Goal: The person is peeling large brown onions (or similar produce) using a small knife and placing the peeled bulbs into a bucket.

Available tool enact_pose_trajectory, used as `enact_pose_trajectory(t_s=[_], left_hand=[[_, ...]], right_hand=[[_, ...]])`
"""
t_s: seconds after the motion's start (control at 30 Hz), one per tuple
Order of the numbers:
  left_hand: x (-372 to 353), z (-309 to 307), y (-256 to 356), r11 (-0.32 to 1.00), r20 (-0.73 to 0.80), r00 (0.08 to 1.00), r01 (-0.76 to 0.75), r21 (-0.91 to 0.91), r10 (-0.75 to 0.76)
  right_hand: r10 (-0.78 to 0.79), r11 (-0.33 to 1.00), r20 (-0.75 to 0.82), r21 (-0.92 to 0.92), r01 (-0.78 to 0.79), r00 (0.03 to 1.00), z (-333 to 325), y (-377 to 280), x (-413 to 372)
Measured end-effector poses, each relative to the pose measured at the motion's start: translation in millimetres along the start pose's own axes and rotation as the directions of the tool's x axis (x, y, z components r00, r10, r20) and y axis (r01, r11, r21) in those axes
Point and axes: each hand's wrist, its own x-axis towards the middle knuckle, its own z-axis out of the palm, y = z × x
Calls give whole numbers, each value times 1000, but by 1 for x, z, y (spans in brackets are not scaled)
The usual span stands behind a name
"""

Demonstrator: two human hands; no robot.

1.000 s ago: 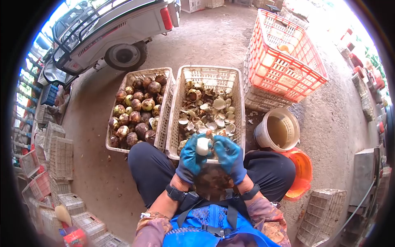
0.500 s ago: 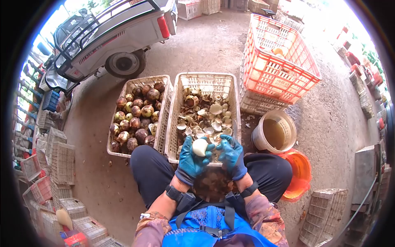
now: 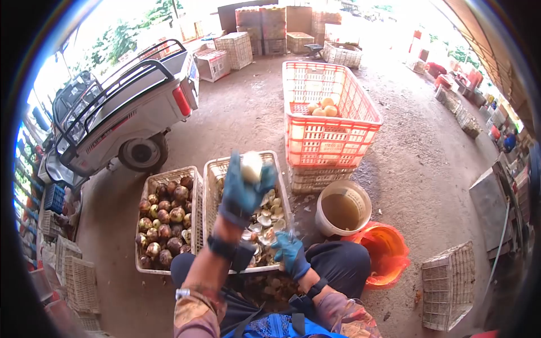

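My left hand (image 3: 243, 188), in a blue glove, is raised over the middle crate and closed around a peeled white round fruit (image 3: 251, 165); motion blurs it. My right hand (image 3: 291, 256), also gloved, is lower, by the near right corner of that crate. Its fingers are curled, and a thin pale streak shows above them, too faint to name. The middle crate (image 3: 286, 205) holds peel pieces (image 3: 265, 221), pale on the inside. Beside it on the left, another crate (image 3: 195, 211) is filled with unpeeled brown and green round fruit (image 3: 163, 217).
Ahead to the right, a red and white crate (image 3: 332, 138) with several pale peeled fruits (image 3: 324, 108) stands on another crate. A bucket of brownish liquid (image 3: 360, 205) and an orange container (image 3: 394, 248) are at my right. A three-wheeled cargo vehicle (image 3: 135, 112) is parked at the left.
My left hand has risen forward and left with the peeled fruit, away from my right hand. My right hand has dropped lower in view. The view has tilted up and turned right.
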Motion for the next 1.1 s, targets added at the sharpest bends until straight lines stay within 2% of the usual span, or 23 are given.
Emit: enact_pose_trajectory(t_s=[0.07,0.13,0.2,0.27,0.33,0.4,0.43,0.47,0.53,0.57,0.6,0.67,0.73,0.77,0.8,0.87,0.9,0.93,1.0,1.07,1.1], left_hand=[[65,39,23,988,364,931,-33,148,-23],[86,59,33,926,188,979,-137,351,74],[74,66,47,874,66,984,-179,452,167],[46,35,79,879,73,982,-190,437,175],[10,-38,137,916,259,966,-119,382,18],[-52,-89,173,871,95,980,-197,450,173],[-83,-122,192,836,19,968,-225,500,249],[-112,-157,206,800,-53,945,-243,549,324],[-167,-220,221,625,-247,817,-167,763,521],[-189,-250,222,577,-360,749,-37,816,557],[-210,-283,221,537,-461,663,106,837,590],[-241,-370,218,543,-519,641,184,819,565],[-247,-392,195,505,-519,570,200,840,637],[-242,-423,184,389,-422,557,184,903,716],[-237,-423,172,316,-319,535,101,943,782],[-228,-440,160,300,-281,413,20,954,866],[-223,-440,156,215,-248,350,131,968,903],[-223,-398,161,-90,-94,399,418,904,912],[-213,-406,150,-231,25,491,364,902,871],[-208,-398,137,-330,23,490,550,767,871],[-203,-398,138,-304,46,408,596,743,912]], right_hand=[[2,1000,-19,27,-1,1000,5,-4,-4],[31,999,12,-22,-31,999,0,-1,-2],[12,996,93,89,-21,996,3,-4,-5],[63,998,98,4,-64,993,8,-2,-4],[158,986,188,13,-164,969,5,7,-6],[187,981,297,-12,-192,936,-2,25,-2],[171,985,358,-81,-152,918,-4,31,0],[171,985,424,-62,-160,890,-6,34,-2],[138,987,483,-137,-82,865,3,31,-10],[136,982,514,-182,-47,847,2,33,-8],[185,969,453,-231,-85,872,5,36,-4],[258,959,323,-199,-201,911,10,37,-2],[283,930,188,-294,-222,940,12,36,9],[253,933,164,-301,-196,953,14,38,12],[224,935,140,-309,-172,965,14,40,15],[241,934,106,-294,-202,965,16,44,21],[261,928,106,-301,-219,960,19,42,21],[280,922,103,-306,-238,954,23,39,18],[310,909,57,-309,-278,949,36,37,14],[322,896,70,-344,-280,944,34,47,22],[301,886,48,-385,-260,953,38,49,24]])
